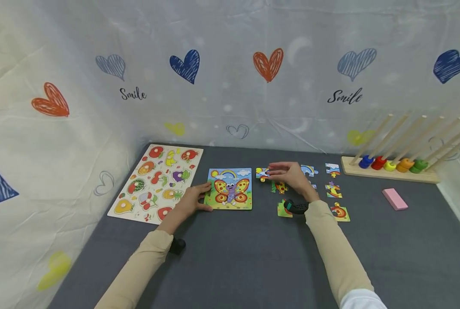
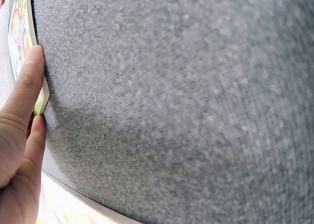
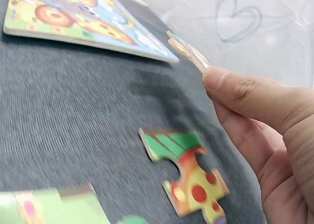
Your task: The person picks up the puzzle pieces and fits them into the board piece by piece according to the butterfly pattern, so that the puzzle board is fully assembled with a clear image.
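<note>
A square butterfly puzzle board (image 1: 230, 189) lies mid-table, rainbow and sun along its top. My left hand (image 1: 192, 199) holds it at the left side, thumb (image 2: 30, 77) along the near edge and fingers on the left edge. Raised off the table just right of the board, a jigsaw piece (image 1: 261, 173) is pinched between the thumb and fingers of my right hand (image 1: 289, 176). Beneath that hand lies a spotted yellow, red and green piece (image 3: 189, 172). A green-edged piece (image 1: 284, 209) rests nearer, partly covered by the wrist camera.
More jigsaw pieces lie to the right, including a rainbow piece (image 1: 332, 170), a yellow piece (image 1: 333, 189) and a red-ringed piece (image 1: 340, 213). A fruit peg board (image 1: 158, 182) is at left. A wooden peg rack (image 1: 392, 170) with colored rings stands back right, a pink block (image 1: 394, 199) before it.
</note>
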`<move>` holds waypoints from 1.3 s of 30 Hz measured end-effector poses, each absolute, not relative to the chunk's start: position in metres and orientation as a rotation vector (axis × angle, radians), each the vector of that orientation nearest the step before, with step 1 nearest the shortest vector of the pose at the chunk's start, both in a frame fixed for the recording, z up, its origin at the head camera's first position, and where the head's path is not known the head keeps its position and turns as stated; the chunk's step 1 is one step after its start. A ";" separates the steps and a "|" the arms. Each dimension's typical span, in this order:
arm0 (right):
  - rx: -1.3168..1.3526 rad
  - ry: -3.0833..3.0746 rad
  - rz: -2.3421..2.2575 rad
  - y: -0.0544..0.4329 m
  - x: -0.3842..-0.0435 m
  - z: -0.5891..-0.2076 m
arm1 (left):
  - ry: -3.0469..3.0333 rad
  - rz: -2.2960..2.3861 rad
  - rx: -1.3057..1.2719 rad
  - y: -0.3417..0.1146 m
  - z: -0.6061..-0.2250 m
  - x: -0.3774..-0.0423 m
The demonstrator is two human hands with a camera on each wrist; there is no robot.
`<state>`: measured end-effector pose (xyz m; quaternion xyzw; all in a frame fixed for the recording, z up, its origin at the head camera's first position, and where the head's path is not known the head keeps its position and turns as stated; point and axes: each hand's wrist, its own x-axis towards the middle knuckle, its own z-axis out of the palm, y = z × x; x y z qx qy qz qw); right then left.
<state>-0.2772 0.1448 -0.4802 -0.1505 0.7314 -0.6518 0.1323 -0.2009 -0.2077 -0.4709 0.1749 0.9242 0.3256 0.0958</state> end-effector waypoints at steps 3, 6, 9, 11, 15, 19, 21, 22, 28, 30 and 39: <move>-0.436 2.127 -1.881 0.137 -0.278 -0.480 | 2.743 0.964 0.531 -0.208 -0.473 -0.202; -0.424 2.120 -1.886 0.128 -0.277 -0.478 | 2.756 0.959 0.544 -0.209 -0.476 -0.204; -0.430 2.103 -1.894 0.119 -0.276 -0.478 | 2.763 0.963 0.541 -0.210 -0.476 -0.203; -0.438 2.083 -1.897 0.113 -0.275 -0.478 | 2.759 0.970 0.533 -0.211 -0.476 -0.201; -0.441 2.045 -1.909 0.103 -0.275 -0.481 | 2.732 1.015 0.516 -0.212 -0.475 -0.198; -0.436 2.034 -1.925 0.096 -0.276 -0.485 | 2.718 1.042 0.536 -0.211 -0.475 -0.197; -0.461 2.030 -1.941 0.093 -0.276 -0.486 | 2.716 1.051 0.540 -0.211 -0.475 -0.198; -0.477 2.026 -1.949 0.092 -0.276 -0.487 | 2.717 1.050 0.544 -0.211 -0.475 -0.199; -0.548 2.035 -1.955 0.080 -0.276 -0.487 | 2.726 1.035 0.569 -0.210 -0.473 -0.200; -0.519 2.066 -1.924 0.076 -0.276 -0.487 | 2.715 1.037 0.579 -0.211 -0.473 -0.201; -0.494 2.085 -1.884 0.060 -0.268 -0.482 | 2.684 0.993 0.575 -0.214 -0.470 -0.200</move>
